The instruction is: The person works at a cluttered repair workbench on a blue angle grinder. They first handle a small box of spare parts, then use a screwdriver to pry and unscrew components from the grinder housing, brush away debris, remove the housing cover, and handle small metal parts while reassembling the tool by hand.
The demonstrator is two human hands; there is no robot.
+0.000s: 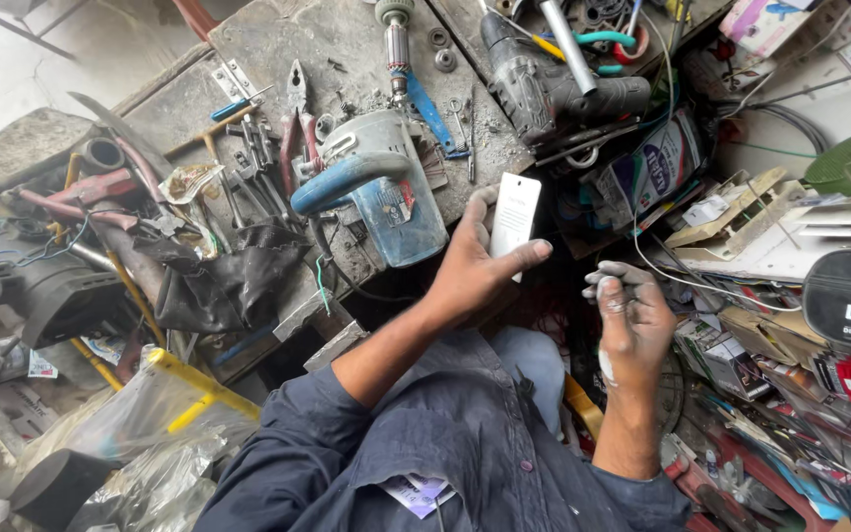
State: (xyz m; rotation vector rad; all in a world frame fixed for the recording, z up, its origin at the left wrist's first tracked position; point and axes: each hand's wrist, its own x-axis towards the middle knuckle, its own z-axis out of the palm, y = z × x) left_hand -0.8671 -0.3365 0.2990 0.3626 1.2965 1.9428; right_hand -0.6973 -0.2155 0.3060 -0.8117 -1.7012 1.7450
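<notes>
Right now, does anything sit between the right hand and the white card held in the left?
Nothing visible does. The left hand holds the white card upright above the bench edge. The right hand hangs beside it with fingers curled, and only open space over dark clutter separates the two.

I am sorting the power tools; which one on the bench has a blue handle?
The circular saw beside the left hand; the drill farther back is dark grey.

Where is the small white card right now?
In the head view the small white card is just right of centre, pinched upright in the left hand, beside the blue power tool on the workbench and left of the empty right hand.
</notes>
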